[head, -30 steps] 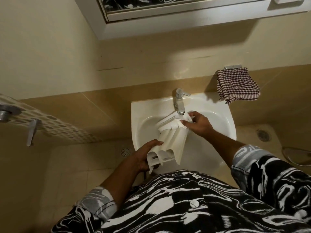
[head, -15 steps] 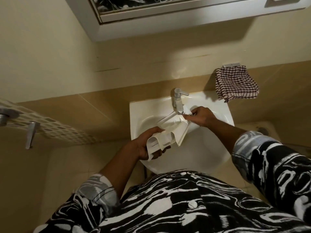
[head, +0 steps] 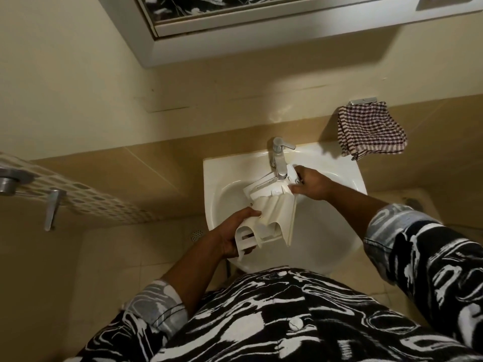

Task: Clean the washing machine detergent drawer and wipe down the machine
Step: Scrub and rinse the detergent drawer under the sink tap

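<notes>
- Detergent drawer (head: 271,212): this is a white plastic tray. It is held in the air over the white sink (head: 217,178), in the middle of the view. It is tilted, with its far end up by the tap and its near end lower, toward the person.
- Far left: a metal door handle (head: 53,207) sticks out and hangs down.
- Next comes a small round drain (head: 196,235) in the tiled floor, just left of the sink.
- Left hand (head: 231,237): it grips the near end of the drawer. Its fingers are wrapped round the left side.
- Tap (head: 278,158): it is shiny metal and stands at the back of the sink. The far end of the drawer sits right under the spout. It may be touching it, but the view is too dim there to be sure.
- Right hand (head: 312,185): it holds the far end of the drawer, just right of the tap. Its fingers are curled on the white corner.
- Far right: a red and white checked cloth (head: 371,129) hangs on the wall. It is above the back right corner of the sink.
- Both arms come out of black and white patterned sleeves (head: 423,257).
</notes>
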